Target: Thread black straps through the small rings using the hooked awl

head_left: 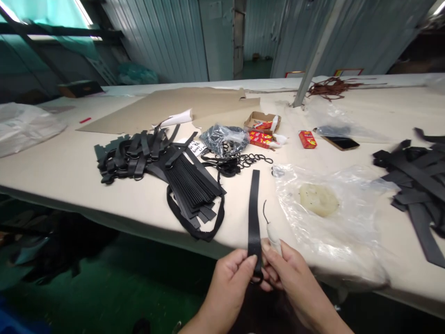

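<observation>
One black strap [254,208] rises upright in the head view at the front edge of the table [62,162], its lower part just beyond that edge and a dark ring [257,279] at its bottom end. The left hand [231,273] pinches the strap low down, thumb on the near face. The right hand [292,266] is curled round a pale-handled tool [274,237], whose thin, dark, crooked tip points towards the back edge; its fingertips lie close beside the strap's lower end, and whether they touch it I cannot tell.

Left of the strap, near the front edge, a fan of black strips [191,181] lies partly over a black band [221,215]. Beside it, towards the left edge, is a heap of straps with rings [132,155]. Farther back come a bagged dark bundle [224,138], some loose black rings [250,160] and a cardboard box [255,117] with red packets next to it.

Right of the hands, clear plastic [347,236] reaches the front edge, with a yellowish slab [319,199] on or within it. Behind this are a red packet [308,139] and a phone [342,143]. More black straps [420,171] lie towards the right edge, and brown cords [333,87] near the back edge.
</observation>
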A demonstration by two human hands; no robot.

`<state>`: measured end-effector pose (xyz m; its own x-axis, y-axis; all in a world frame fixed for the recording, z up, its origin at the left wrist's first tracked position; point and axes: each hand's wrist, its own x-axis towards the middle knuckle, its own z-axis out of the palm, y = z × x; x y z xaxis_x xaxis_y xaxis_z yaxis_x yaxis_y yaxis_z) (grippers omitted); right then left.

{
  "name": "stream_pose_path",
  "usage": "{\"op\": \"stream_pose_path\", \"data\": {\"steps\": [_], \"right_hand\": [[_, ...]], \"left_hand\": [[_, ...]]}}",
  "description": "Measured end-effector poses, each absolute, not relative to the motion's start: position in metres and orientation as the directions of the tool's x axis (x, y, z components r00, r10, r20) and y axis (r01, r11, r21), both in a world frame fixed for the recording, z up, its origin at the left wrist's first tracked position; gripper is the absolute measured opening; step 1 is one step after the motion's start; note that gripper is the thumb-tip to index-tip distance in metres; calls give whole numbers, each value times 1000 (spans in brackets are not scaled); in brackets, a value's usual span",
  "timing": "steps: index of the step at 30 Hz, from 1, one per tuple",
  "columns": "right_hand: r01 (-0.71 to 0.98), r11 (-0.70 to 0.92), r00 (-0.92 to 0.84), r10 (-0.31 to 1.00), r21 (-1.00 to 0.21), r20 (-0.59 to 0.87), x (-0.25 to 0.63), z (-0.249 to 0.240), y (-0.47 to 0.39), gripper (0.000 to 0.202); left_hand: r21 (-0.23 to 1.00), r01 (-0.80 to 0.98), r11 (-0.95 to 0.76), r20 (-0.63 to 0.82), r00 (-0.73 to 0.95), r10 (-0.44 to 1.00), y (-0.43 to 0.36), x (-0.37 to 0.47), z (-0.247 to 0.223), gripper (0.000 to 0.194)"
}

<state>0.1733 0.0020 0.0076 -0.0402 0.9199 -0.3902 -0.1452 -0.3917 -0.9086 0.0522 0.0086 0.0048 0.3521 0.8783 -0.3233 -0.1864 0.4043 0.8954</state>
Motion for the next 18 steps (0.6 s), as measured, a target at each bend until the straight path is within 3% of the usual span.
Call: {"op": "stream_pose_path", "data": {"steps": [2, 14, 18], "right_hand": [[-194, -414, -73, 910, -889, -408, 176, 10, 3, 38], [-110, -403, -11, 915, -909, -404, 183, 2, -2, 38], [-113, -397, -24, 918, -911, -397, 184, -4, -4, 36]], "left_hand": [[882, -204, 425, -329, 380, 865, 9, 51, 7, 25], [931, -89, 353, -294, 388, 874, 7, 52, 5, 24], [929, -76, 361, -299, 418, 858, 7, 50, 4, 33]]}}
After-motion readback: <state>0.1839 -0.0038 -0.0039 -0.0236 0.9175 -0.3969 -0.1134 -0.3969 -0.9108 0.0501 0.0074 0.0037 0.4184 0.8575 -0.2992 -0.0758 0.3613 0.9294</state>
